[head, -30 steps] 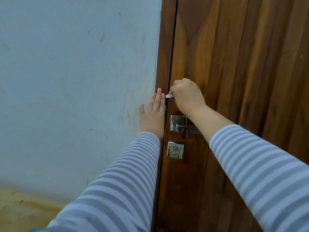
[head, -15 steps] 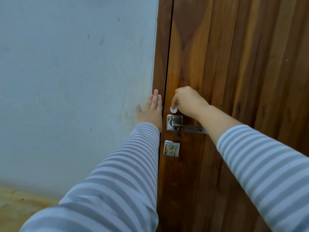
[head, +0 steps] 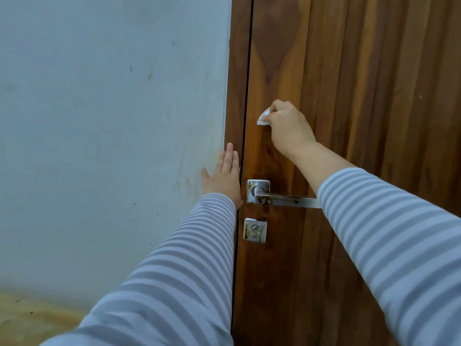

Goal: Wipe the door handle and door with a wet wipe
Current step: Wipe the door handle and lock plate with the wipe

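Observation:
A brown wooden door [head: 361, 71] fills the right half of the view. Its steel lever handle [head: 282, 199] points right from a square plate, partly covered by my right sleeve. My right hand [head: 290, 128] is shut on a small white wet wipe [head: 264, 118] and presses it on the door well above the handle, near the door's left edge. My left hand [head: 224, 177] lies flat with fingers together on the door frame [head: 237, 83], just left of the handle.
A square steel lock plate [head: 255, 230] sits below the handle. A pale, scuffed wall [head: 112, 133] takes up the left half. A strip of yellowish floor [head: 30, 318] shows at the bottom left.
My right hand has risen with the wipe from just above the handle plate to higher up the door. The left hand stays flat on the frame.

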Demonstrator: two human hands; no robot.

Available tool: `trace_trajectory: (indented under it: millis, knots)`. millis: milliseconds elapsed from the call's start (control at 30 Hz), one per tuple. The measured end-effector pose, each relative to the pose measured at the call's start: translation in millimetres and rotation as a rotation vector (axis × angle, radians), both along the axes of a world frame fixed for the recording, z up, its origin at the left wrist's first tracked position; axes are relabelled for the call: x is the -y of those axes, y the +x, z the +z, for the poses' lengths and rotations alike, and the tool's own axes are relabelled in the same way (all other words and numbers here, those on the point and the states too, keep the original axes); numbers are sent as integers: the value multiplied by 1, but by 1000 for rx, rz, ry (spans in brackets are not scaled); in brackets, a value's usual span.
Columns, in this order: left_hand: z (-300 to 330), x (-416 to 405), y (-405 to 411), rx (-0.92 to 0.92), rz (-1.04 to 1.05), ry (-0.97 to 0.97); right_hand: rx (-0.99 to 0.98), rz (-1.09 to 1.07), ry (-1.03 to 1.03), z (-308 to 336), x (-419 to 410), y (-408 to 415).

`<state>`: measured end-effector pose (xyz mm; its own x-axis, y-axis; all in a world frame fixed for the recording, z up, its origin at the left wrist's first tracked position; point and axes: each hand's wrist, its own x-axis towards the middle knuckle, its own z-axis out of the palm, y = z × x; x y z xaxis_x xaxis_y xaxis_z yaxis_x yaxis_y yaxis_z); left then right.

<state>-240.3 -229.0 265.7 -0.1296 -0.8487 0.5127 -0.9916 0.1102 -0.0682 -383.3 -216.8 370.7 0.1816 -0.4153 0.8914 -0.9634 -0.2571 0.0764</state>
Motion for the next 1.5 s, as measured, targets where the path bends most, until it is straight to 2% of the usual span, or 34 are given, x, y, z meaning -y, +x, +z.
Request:
trace_trajectory:
  millis: [167, 267, 533, 1033, 1333, 1500]
  knots:
    - [-7, 2, -2, 4, 14, -36, -143, 32, -60, -10, 2, -4]
    - [-8, 3, -2, -12, 8, -43, -149, 75, -84, -13, 2, -7]
    - [-12, 4, -1, 18, 24, -73, -195, 4, -85, -23, -4, -4]
    - [-21, 11, -7, 57, 116, -152, -309, 50, 212, -44, -15, -16]
    - [-23, 11, -9, 62, 137, -169, -413, -50, 308, -53, -24, -29]
    - [-23, 11, -8, 66, 141, -163, -370, -154, 393, -53, -35, -38]
